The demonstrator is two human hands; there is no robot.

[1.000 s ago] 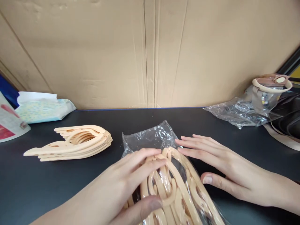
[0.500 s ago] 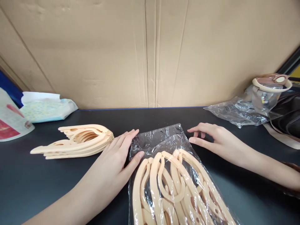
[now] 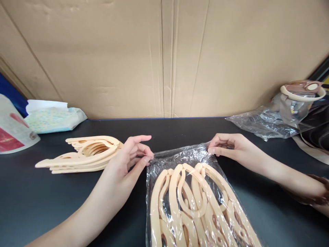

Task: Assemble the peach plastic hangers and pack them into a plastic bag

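Note:
A clear plastic bag (image 3: 177, 155) lies on the dark table in front of me, its far edge raised a little. Inside it are several beige folding hangers (image 3: 172, 195), lying side by side and overlapping; the near end of the bag runs out of view. My left hand (image 3: 137, 154) pinches the bag's far left corner between thumb and fingers. At the far right corner, my right hand (image 3: 226, 145) is closed on the plastic too. Just left of my left hand, a stack of matching beige hangers (image 3: 84, 156) lies on the table, partly hidden by that hand.
At the left stand a pack of tissues (image 3: 56, 118) and a white and red container (image 3: 15, 127). Crumpled clear plastic (image 3: 262, 121) and a bottle with a brown lid (image 3: 300, 99) are at the right, beside a black bag (image 3: 318, 120). Cardboard (image 3: 115, 61) walls the back.
My left hand has gone from lying flat on the bag's edge to pinching its corner. My right hand has closed on the other corner. The bag's far edge has been lifted.

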